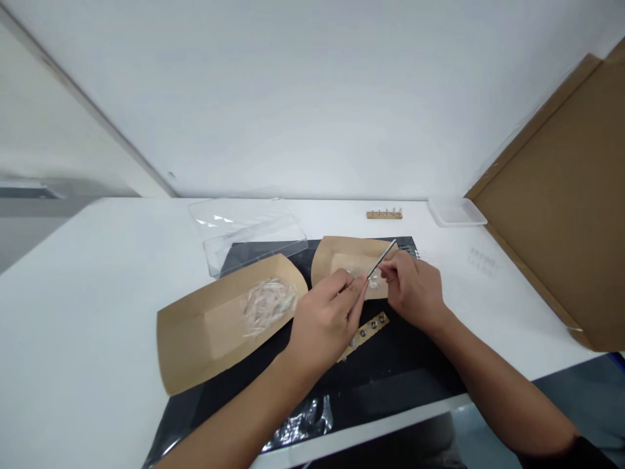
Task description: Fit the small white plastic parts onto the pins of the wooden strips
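Observation:
My left hand point(328, 314) pinches a thin, straight strip point(381, 258) with pale and dark edges, which points up and to the right. Close against the strip, my right hand point(414, 288) has its fingertips pressed together; what they hold is too small to make out. Below both hands is a brown paper tray point(332, 251) with small clear pieces in it. A tan strip with shiny round metal pieces point(374, 324) lies on the black mat point(410, 365), partly hidden by my left hand.
A larger brown paper tray point(200, 339) at left holds a heap of clear slivers point(268, 303). Clear plastic covers point(249, 228) lie behind it. Farther back are another tan strip with small pieces point(384, 214) and a translucent tray point(456, 213). A cardboard box point(556, 215) stands at right.

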Tool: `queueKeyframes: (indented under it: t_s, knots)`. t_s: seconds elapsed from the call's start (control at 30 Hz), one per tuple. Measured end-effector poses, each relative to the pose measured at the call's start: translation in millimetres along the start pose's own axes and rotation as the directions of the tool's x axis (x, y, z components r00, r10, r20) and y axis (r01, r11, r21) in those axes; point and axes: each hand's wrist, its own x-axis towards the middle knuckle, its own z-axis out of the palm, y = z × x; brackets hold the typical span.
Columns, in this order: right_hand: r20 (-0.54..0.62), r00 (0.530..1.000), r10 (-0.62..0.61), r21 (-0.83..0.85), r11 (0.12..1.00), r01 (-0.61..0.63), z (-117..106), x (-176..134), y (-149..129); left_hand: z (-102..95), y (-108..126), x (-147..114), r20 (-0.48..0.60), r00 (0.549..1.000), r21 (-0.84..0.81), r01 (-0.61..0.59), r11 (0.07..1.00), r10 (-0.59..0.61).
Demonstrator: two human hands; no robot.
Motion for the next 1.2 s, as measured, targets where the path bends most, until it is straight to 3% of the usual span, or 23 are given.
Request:
queueKeyframes:
  t_s: [0.2,0.33,0.47,0.67,0.8,0.9,1.0,1.1,1.2]
  knots:
    - [0.032,0.998,-0.053,-0.008,0.999,0.054,-1,1,1,-0.4,0,-1,-0.004,1.000,0.022,-0.012,1.000,0.012]
    - [-0.019,1.000,-0.020,-0.068,0.998,0.018,-2,1,0,-0.3,-1,-2,0.006,1.000,0.025,-0.003,1.000,0.003]
    - [-0.002,0.994,-0.112,-0.058,0.992,0.112,-4,1,-4,-1.2,0,-2,-0.003,1.000,0.052,0.002,0.999,-0.002]
    - [-0.089,0.993,-0.078,0.225,0.970,0.096,-11,2,-1,0.3,-8,0,-0.023,0.996,0.171,0.084,0.982,-0.081]
    - [-0.116,0.993,-0.028,0.432,0.899,0.075,-13,1,6,0.8,-18,1,0.033,0.977,0.268,0.193,0.944,-0.210]
    - [-0.150,0.988,-0.042,0.471,0.875,0.109,-15,-1,7,-0.3,-22,1,0.108,0.957,0.338,0.219,0.915,-0.269]
    - [-0.201,0.976,-0.087,0.457,0.873,0.172,-18,-3,6,-2.0,-24,2,0.139,0.965,0.337,0.167,0.927,-0.224]
    - [-0.229,0.964,-0.138,0.437,0.870,0.228,-20,-2,5,-4.0,-25,4,0.089,0.987,0.294,0.101,0.951,-0.132]
    - [-0.244,0.953,-0.179,0.418,0.868,0.269,-20,0,6,-6.0,-22,7,0.040,0.999,0.100,0.022,0.995,-0.026]
